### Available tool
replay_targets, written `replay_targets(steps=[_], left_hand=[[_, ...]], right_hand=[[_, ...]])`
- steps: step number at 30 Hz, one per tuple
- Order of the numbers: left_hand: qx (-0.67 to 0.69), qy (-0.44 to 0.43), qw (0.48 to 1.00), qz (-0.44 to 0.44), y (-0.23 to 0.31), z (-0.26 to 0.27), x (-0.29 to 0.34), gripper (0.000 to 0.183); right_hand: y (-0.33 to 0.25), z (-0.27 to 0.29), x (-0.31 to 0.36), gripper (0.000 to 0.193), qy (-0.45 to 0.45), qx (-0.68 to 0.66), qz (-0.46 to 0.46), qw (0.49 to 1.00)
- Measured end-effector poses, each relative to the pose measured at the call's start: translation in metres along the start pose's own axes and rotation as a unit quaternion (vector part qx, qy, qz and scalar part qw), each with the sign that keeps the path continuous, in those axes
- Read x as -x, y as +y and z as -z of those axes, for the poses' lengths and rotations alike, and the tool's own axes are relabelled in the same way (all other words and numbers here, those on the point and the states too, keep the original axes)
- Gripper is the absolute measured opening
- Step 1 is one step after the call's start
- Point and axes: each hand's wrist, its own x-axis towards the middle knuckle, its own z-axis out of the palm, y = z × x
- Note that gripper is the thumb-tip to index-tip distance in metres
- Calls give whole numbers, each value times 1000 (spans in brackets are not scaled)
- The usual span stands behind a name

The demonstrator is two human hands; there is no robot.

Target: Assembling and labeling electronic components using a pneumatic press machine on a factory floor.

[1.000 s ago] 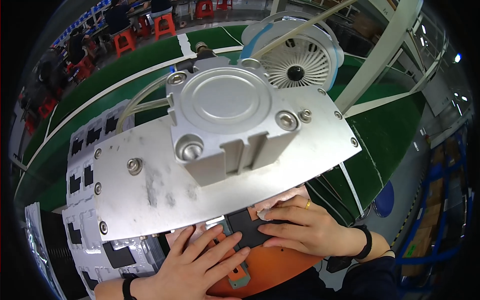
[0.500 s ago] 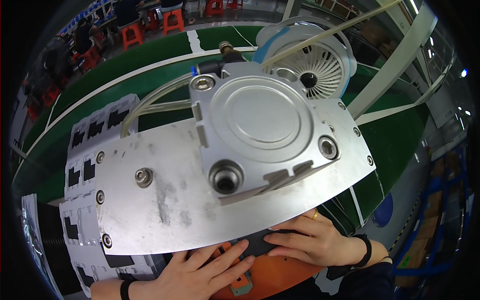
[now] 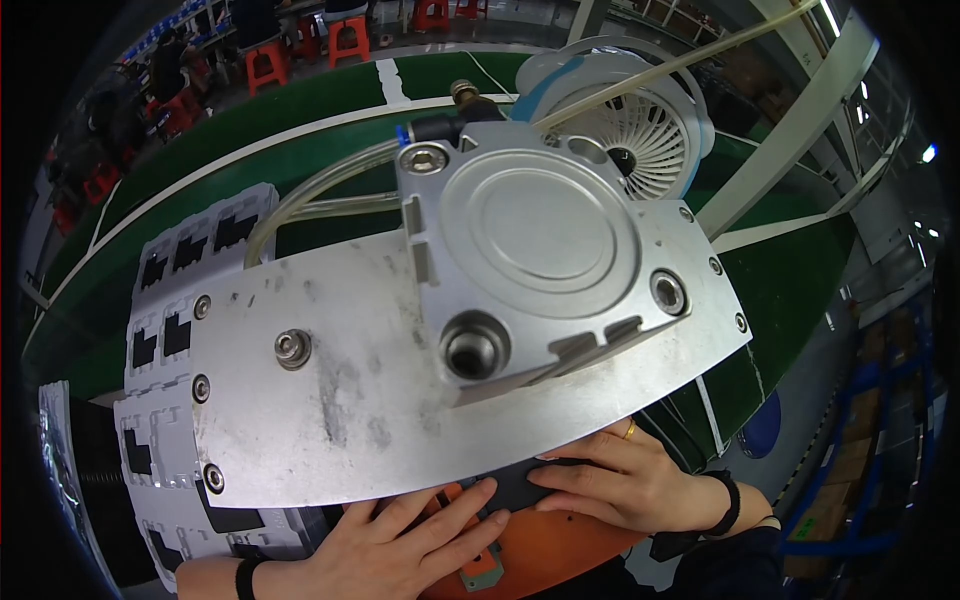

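Observation:
A metal plate (image 3: 380, 400) bearing a silver pneumatic cylinder (image 3: 540, 235) spans the middle of the view and hides what lies beneath it. At its near edge, my left hand (image 3: 400, 548) spreads its fingers over an orange and grey-green block (image 3: 483, 571), fingertips by a dark grey flat piece (image 3: 515, 490). From the other side my right hand (image 3: 625, 480), with a ring and a black wristband, stretches its fingers onto that dark piece. Its upper fingertips reach the plate's edge. Below both hands shows an orange surface (image 3: 560, 545).
White trays (image 3: 160, 400) with dark cut-outs stand on the left. Clear hoses (image 3: 320, 190) run to the cylinder. Behind it are a white fan (image 3: 640, 140) and a green work surface (image 3: 800, 290). A slanted white post (image 3: 780, 135) rises at right; shelves with boxes stand beyond.
The cylinder appears slightly further right as the view shifts a little. Both hands keep the same places and finger positions.

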Motion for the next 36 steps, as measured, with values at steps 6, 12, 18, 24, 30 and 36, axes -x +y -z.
replay_targets(steps=[6, 12, 18, 24, 30, 36], left_hand=[[0, 1, 1000, -2, 0, 0, -1, 78], [17, -2, 1000, 3, 0, 0, 0, 79], [20, -1, 1000, 1, 0, 0, 0, 78], [3, 11, 1000, 2, 1, 0, 0, 74], [-14, -5, 1000, -2, 1, -1, -1, 79], [-24, 71, 997, -5, 10, 9, 3, 73]], right_hand=[[1, 0, 0, 28, 1, 2, -2, 1000], [0, 0, 0, 28, -1, 7, 0, 1000], [0, -1, 0, 28, 0, 9, -3, 1000], [3, -2, 0, 28, 11, -11, 11, 1000], [4, -1, 4, 27, 15, -15, 5, 1000], [4, 8, -5, 20, -30, -39, 10, 999]])
